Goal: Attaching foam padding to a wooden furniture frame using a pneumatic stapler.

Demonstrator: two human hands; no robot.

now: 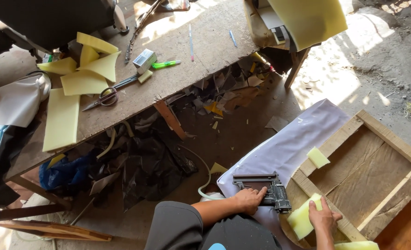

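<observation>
A dark grey short sleeve (pixel 175 224) covers the upper arm at seven o'clock, ending above the elbow. Forearms and both hands are bare: no gloves, watch or rings.

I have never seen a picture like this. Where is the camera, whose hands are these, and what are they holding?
The single picture comes from a camera worn on a person's head, looking down at their own bare hands. The left hand grips a dark staple gun that rests on white sheet material. The right hand holds a piece of yellow foam against the corner of a wooden frame. Another small foam piece lies on the frame. To the left stands a rough workbench with more foam pieces, scissors and a green pen.
</observation>
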